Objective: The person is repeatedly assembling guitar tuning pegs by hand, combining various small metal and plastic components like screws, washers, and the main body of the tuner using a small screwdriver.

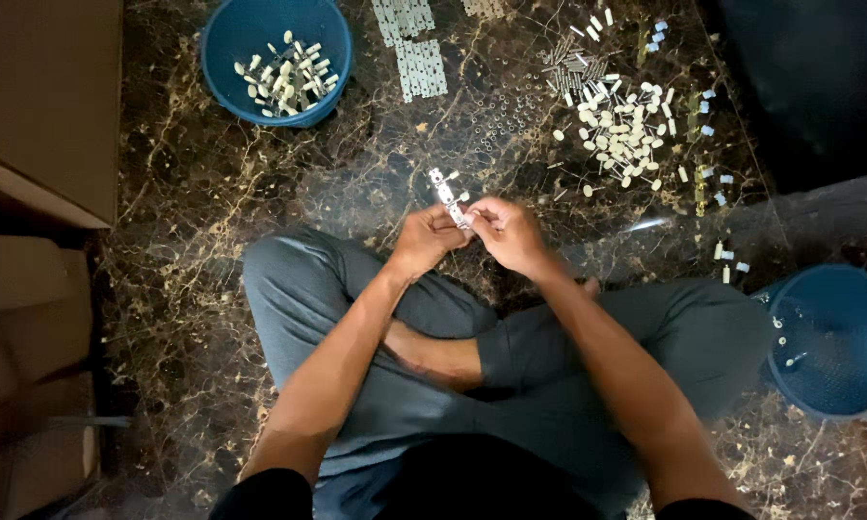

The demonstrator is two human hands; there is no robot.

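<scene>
- The left hand (424,241) is curled round the near end of a small perforated metal strip (447,191), gripping it so the far end juts out over the floor
- The right hand (509,234) pinches at the strip's near end with fingertips pressed together — it seems to be working a tiny part there, too small to make out
- Both hands meet above the crossed legs (376,318), close to the body, likely for a steady hold
- A heap of pale small parts (621,130) lies far right on the dark marble floor (193,202) — within reach
- A blue bowl (277,60) far left holds similar pale pieces; another blue basket (833,342) sits right, nearly bare
</scene>
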